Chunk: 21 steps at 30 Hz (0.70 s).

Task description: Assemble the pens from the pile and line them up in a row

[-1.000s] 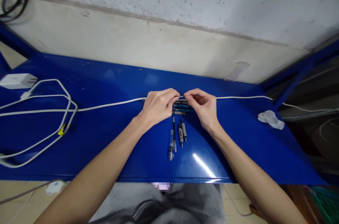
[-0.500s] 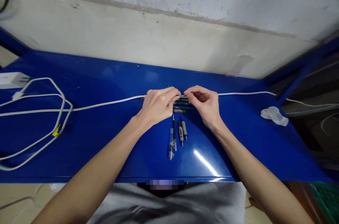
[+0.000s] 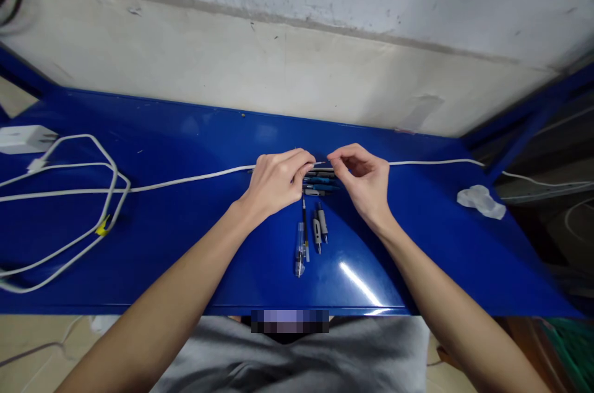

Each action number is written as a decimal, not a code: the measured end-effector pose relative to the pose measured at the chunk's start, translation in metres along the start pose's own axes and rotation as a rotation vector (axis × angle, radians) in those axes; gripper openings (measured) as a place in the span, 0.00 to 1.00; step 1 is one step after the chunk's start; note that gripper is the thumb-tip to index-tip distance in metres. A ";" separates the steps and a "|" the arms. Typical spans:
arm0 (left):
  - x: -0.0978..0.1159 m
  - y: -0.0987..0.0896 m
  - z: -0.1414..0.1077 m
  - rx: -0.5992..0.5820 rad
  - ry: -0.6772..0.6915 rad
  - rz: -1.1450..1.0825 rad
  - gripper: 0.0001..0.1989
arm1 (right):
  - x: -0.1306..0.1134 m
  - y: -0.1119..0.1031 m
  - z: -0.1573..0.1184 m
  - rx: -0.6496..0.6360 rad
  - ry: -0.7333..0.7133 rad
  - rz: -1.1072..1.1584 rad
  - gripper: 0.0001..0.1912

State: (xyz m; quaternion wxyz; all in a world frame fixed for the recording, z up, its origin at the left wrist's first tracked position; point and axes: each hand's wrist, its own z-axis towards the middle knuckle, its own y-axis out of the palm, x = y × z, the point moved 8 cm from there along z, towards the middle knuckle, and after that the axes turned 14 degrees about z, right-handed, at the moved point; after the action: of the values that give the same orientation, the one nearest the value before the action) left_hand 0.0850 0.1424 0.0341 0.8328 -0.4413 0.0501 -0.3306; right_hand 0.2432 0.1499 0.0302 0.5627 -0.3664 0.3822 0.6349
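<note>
My left hand (image 3: 281,179) is closed around a thin pen refill (image 3: 319,163), whose narrow tip points right from the fingers; the rest is hidden by the hand. A small gap to the right, my right hand (image 3: 364,185) is closed in a pinch, thumb against forefinger; anything in it is too small to make out. Several blue and grey pens (image 3: 321,182) lie side by side below and between the hands. Nearer my body lie two grey pen grip sections (image 3: 317,233), a dark refill (image 3: 305,229) and a clear pen barrel (image 3: 299,250).
A white cable (image 3: 195,181) crosses the blue table (image 3: 185,133) behind the pens and loops at the left beside a white charger (image 3: 28,138). A crumpled clear plastic piece (image 3: 481,202) lies at the right. Behind the table stands a wall (image 3: 260,71).
My right hand has moved slightly right, away from my left hand, and the refill's tip now shows in the gap between them. The pens on the table stay put.
</note>
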 end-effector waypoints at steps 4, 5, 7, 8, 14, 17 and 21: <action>0.001 0.001 -0.001 0.002 0.006 0.003 0.10 | 0.007 0.009 -0.002 -0.084 0.053 0.065 0.03; 0.001 0.001 -0.001 0.001 0.001 -0.002 0.10 | 0.009 0.010 -0.003 -0.086 0.068 0.071 0.03; 0.002 0.001 0.000 -0.023 -0.007 -0.021 0.09 | 0.013 0.010 -0.004 -0.059 0.112 0.090 0.04; 0.003 0.001 0.000 -0.049 -0.006 -0.031 0.09 | 0.016 0.009 -0.004 -0.039 0.139 0.106 0.06; 0.010 0.005 0.001 -0.177 0.034 -0.011 0.08 | 0.024 0.002 -0.003 -0.003 0.277 0.150 0.14; 0.008 0.007 0.001 -0.160 0.049 0.022 0.11 | 0.029 0.000 -0.001 -0.051 0.320 0.120 0.14; 0.005 0.009 0.000 -0.134 0.059 0.046 0.14 | 0.036 -0.002 0.000 -0.107 0.380 0.094 0.14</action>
State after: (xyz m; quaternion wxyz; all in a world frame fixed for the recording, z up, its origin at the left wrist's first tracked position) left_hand 0.0932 0.1430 0.0276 0.8070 -0.4847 0.1069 -0.3201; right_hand 0.2415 0.1653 -0.0025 0.4299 -0.4907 0.4639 0.5993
